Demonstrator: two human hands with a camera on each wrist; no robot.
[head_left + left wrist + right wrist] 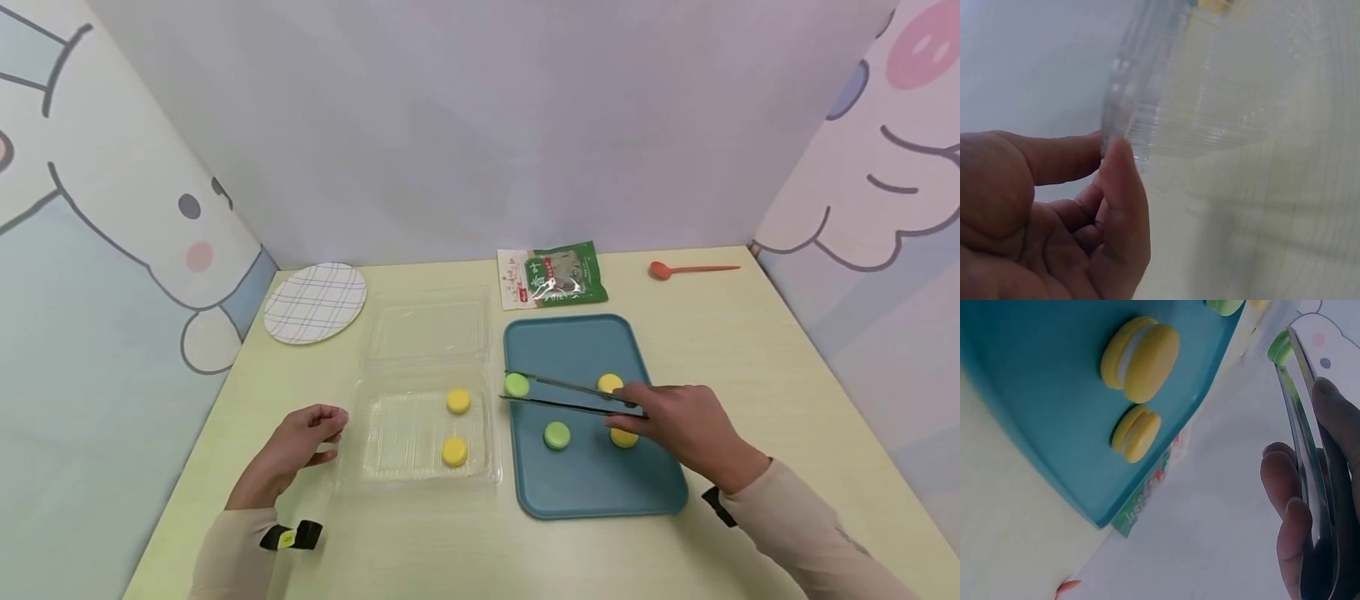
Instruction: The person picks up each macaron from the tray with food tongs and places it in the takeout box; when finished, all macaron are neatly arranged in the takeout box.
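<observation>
My left hand (300,442) pinches the left edge of a clear plastic box (405,437) between thumb and forefinger, as the left wrist view shows close up. Inside the box, on its right side, lie two yellow macarons (454,452). In my right hand (686,429) are metal tongs (1304,434), their tips closed about a green macaron (1281,349). That macaron hangs over the left rim of a blue tray (600,492). On the tray rest another green macaron (557,436) and two yellow macarons (610,383), one partly hidden by my right hand.
The box's clear lid (430,329) lies folded back behind it. A checked round plate (315,303) is at the back left. Behind the tray lies a green and white packet (553,276), and a red spoon (693,269) is at the back right. Walls enclose the table's back and sides.
</observation>
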